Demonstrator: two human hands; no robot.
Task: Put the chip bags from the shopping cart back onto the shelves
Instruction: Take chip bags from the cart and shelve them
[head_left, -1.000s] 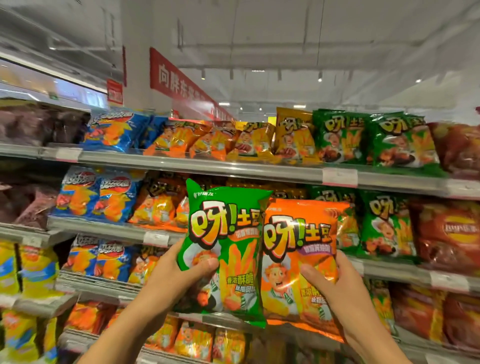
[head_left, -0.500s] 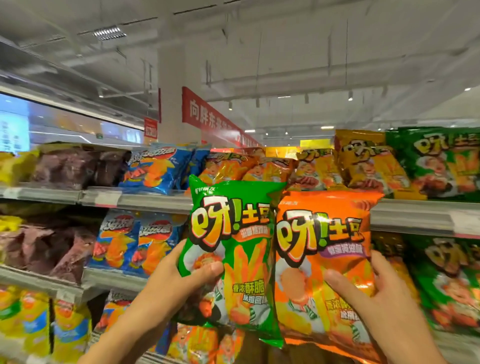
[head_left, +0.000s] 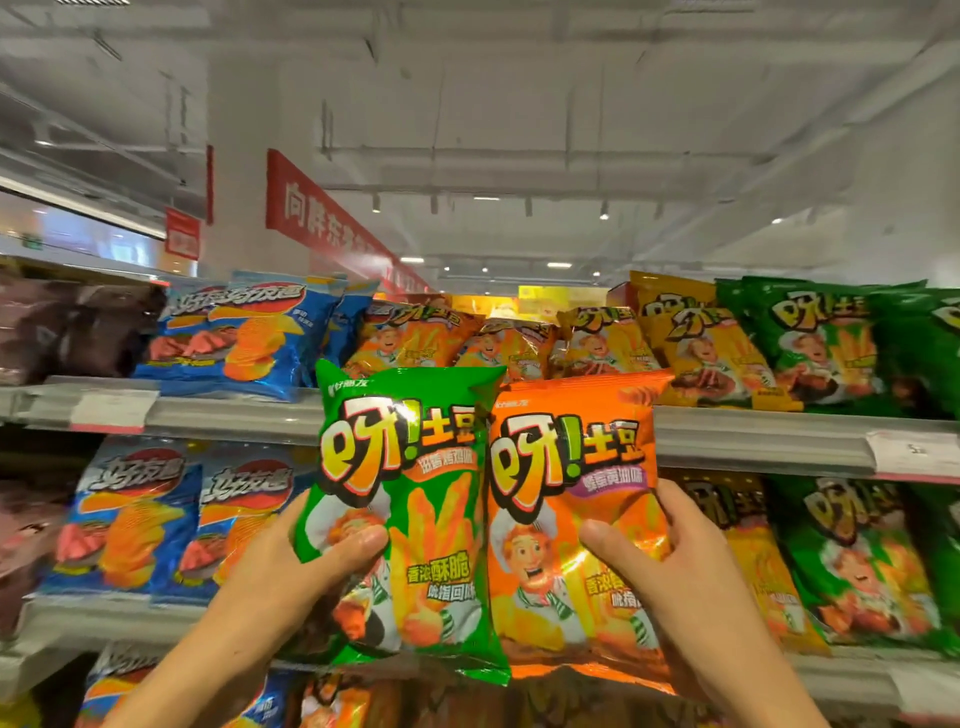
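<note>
While the left hand (head_left: 291, 577) grips the green bag (head_left: 410, 519) by its lower left edge, thumb on the front, the right hand (head_left: 670, 571) grips the orange bag (head_left: 566, 519) by its right side in the same way. Both bags are held upright, side by side, in the center of the frame, in front of the shelves.

To do this step well, each bag should go to its own color: green bags (head_left: 831, 348) lie at the upper right of the frame, orange ones (head_left: 415, 338) just above the held pair. It seems wise to place one bag at a time and to push it in gently, because the packs are puffy and can slip.

The top shelf (head_left: 234, 415) is a grey rail with price tags. Blue bags (head_left: 244, 338) fill the left part. Above are a red banner (head_left: 322, 218) and a white ceiling with small lamps.
</note>
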